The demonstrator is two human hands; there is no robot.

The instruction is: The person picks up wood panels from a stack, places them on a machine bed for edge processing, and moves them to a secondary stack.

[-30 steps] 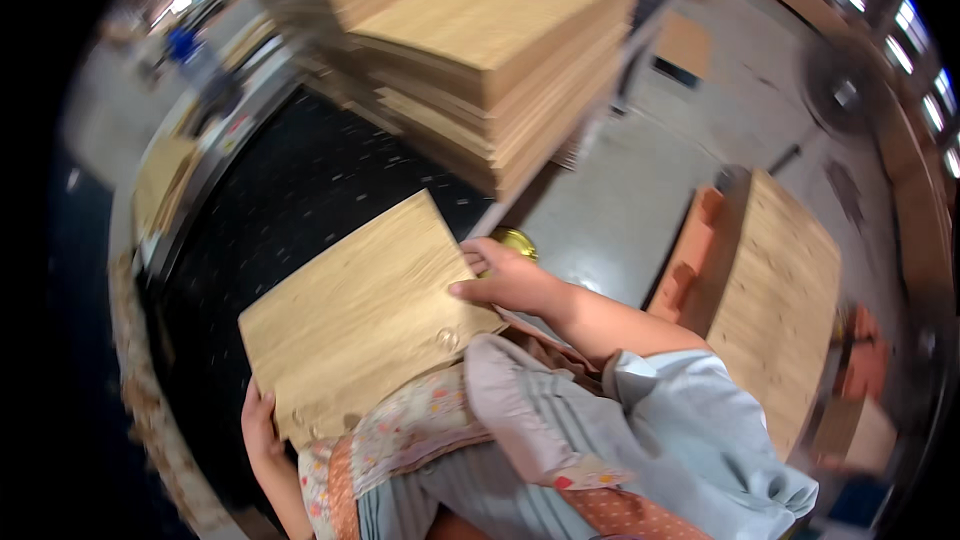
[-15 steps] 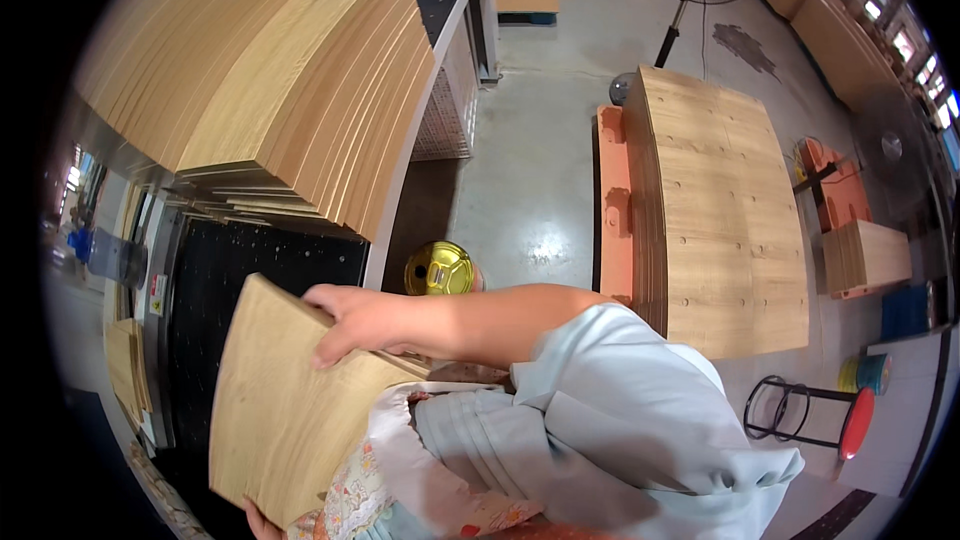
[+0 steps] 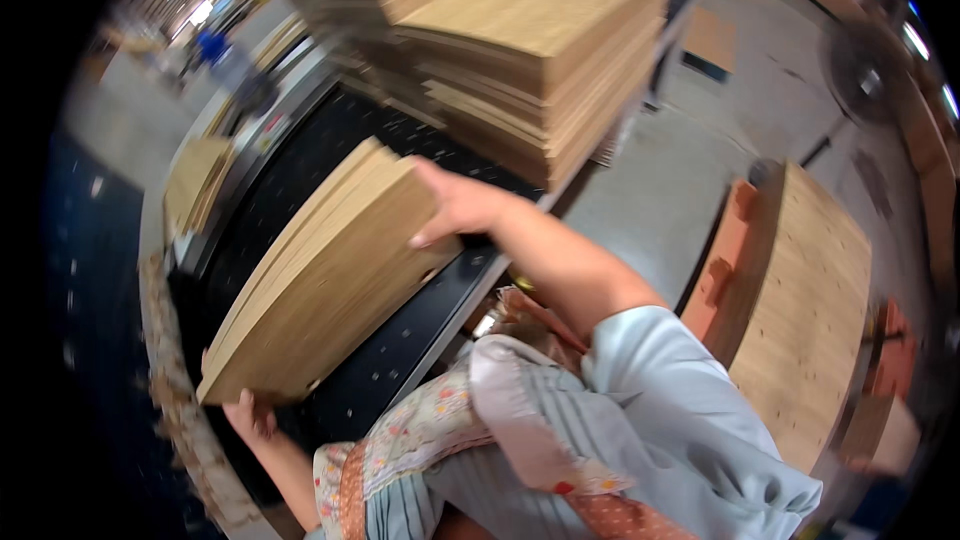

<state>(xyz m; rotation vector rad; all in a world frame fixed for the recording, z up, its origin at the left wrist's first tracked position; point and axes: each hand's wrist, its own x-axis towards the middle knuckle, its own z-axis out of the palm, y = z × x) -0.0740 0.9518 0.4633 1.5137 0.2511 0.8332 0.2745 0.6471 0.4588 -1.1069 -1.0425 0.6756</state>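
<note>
Between my two hands is a small bundle of wood-grain boards, tilted up on its long edge over the black tabletop. My right hand grips the far end, thumb on the broad face nearest me. At the near left end, my left hand is closed round the lower corner, with some of its fingers hidden behind the boards. Small holes show along the bottom edge of the front board. Whether the bundle rests on the tabletop or hangs just above it, I cannot tell.
A tall stack of boards stands at the table's far end. Several thin boards lie beyond its left rail. To the right, an orange pallet bears a large board stack. A fan stands farther back.
The view has swung left. The bundle has moved away from my body over the black tabletop and tipped up on edge, with both hands still holding its ends.
</note>
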